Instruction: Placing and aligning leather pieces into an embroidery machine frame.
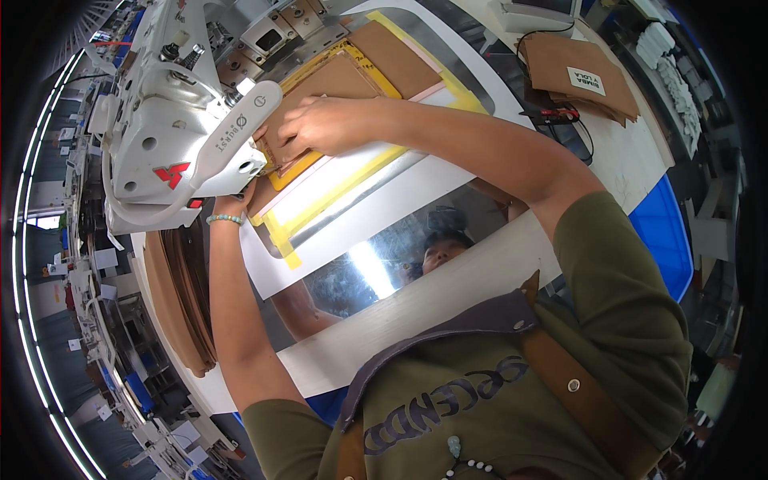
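Note:
A brown fabric piece [324, 82] lies inside a yellow frame [384, 78] under the head of a white sewing machine [152, 140]. My right hand [332, 126] rests palm down over this frame's near side, its bent fingers somewhat apart on the fabric beside the machine. At the machine's near side is my left hand [244, 194], with a beaded bracelet at the wrist. The machine head hides most of its fingers, so its grip cannot be made out. Beneath the frame is a clear template sheet edged with yellow tape [340, 200].
A stack of brown fabric pieces [180, 296] hangs at the table's left edge. More brown pieces [572, 68] with a white label lie at the far right, beside red-handled snips [558, 114]. A reflective metal plate [360, 268] lies nearest me. A blue bin [664, 236] stands right.

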Tool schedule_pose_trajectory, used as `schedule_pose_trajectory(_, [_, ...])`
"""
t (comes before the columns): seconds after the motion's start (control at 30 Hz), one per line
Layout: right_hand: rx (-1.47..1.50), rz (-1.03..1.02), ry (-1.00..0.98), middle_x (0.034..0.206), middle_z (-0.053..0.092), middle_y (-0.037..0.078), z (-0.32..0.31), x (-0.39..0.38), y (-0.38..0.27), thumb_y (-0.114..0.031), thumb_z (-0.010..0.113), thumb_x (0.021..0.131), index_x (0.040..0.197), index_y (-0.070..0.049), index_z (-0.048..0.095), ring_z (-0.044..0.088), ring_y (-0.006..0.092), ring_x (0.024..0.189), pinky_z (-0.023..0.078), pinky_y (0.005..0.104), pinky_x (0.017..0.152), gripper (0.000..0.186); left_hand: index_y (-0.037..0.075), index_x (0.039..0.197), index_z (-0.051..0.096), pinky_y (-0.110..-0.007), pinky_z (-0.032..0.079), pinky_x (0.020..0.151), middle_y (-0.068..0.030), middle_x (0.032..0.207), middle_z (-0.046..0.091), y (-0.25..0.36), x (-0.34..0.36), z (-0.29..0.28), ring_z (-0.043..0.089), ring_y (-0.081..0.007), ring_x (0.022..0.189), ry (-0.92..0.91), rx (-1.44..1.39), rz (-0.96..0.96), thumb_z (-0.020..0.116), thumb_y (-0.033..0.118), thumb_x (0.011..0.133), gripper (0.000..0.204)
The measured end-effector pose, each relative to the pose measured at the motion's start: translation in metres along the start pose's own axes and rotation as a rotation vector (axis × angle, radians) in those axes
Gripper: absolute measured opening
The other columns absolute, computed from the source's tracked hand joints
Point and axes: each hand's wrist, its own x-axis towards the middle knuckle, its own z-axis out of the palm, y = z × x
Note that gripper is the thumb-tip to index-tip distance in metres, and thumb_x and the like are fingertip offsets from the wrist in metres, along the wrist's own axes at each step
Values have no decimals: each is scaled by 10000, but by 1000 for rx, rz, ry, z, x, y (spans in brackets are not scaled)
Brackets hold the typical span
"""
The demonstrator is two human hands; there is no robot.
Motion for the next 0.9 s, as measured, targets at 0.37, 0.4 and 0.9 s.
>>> schedule_pose_trajectory(0.37, [18,32,9,1234,676,13,6,-5,3,-91,629,950,1264,-233,804,601,233,1248,464,459,1113,386,85,1391,643,-416,478,1132,-136,1437,667,19,8,-8,614,-322,1325,-267,62,-175,603,167,1049,354])
schedule_pose_trajectory(0.4, [16,29,11,1223,675,16,7,-4,2,-98,626,953,1261,-230,803,603,230,1245,465,462,1113,379,85,1391,643,-416,478,1132,-136,1437,667,18,4,-11,614,-322,1325,-265,68,-183,603,167,1049,354])
schedule_pose_trajectory(0.9, [-35,76,128,1308,706,30,10,15,-7,-109,616,966,1260,-138,788,602,240,1276,486,475,1089,341,65,1294,719,-452,547,1015,-166,1294,746,6,-24,-5,700,-359,1206,3,-194,-260,702,148,993,312])
